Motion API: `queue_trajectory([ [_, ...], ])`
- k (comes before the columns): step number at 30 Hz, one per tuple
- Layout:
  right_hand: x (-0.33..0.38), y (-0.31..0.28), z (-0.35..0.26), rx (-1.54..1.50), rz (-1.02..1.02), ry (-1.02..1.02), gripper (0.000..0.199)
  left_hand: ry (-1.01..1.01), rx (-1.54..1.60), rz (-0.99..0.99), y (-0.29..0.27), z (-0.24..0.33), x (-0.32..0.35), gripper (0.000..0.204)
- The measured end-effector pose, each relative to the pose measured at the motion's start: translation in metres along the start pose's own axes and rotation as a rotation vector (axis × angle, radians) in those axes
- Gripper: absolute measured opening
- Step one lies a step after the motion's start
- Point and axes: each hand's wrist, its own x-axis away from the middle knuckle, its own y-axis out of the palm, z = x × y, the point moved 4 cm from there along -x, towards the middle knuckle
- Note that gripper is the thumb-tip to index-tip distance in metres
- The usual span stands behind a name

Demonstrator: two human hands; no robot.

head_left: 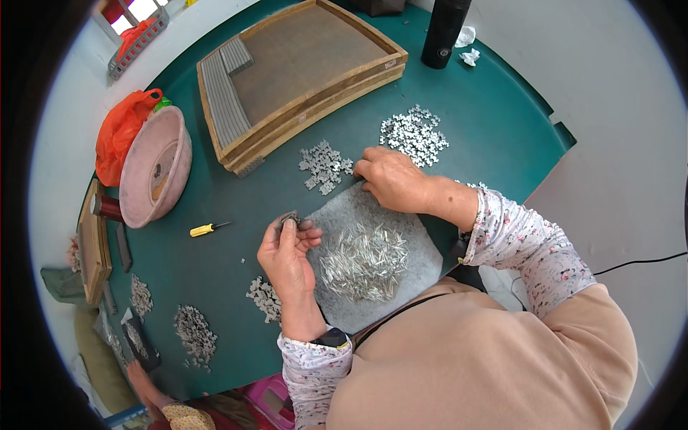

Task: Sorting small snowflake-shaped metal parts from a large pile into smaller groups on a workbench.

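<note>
Head camera, as I monitored it remotely, showed a small dark grey piece [290, 216] held just left of the grey cloth [424, 266], the thumb and forefinger of the person's left hand [290, 258] closed on it. The right hand [390, 179] was poised over the cloth's far edge, fingers bent together; I could not tell whether they gripped anything. Slim, shiny pins [365, 264] lay heaped on the cloth. Beyond the hands sat a pile of dull grey pieces [325, 166] and, farther right, a pile of silvery pieces [414, 136]. At the far left, grey strips [222, 104] covered only the left part of a wooden tray [308, 57], so I judged the work partly done, with plenty of loose stock left. A yellow screwdriver [203, 230] lay right of a pink basin [135, 183].
</note>
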Motion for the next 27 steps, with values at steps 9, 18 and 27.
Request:
queue_trajectory([
  [9, -0.012, 0.004, 0.008, -0.062, -0.001, 0.005, 0.013, -0.027, -0.031, -0.008, 0.006, 0.008, 0.002, 0.017],
  [18, -0.036, -0.004, 0.001, 0.077, -0.040, 0.078, 0.033, -0.061, -0.054, 0.017, -0.001, -0.008, -0.002, 0.014],
  [27, -0.055, 0.007, -0.016, 0.076, -0.042, 0.058, 0.043, -0.032, -0.058, -0.049, 0.000, -0.010, -0.004, 0.014],
])
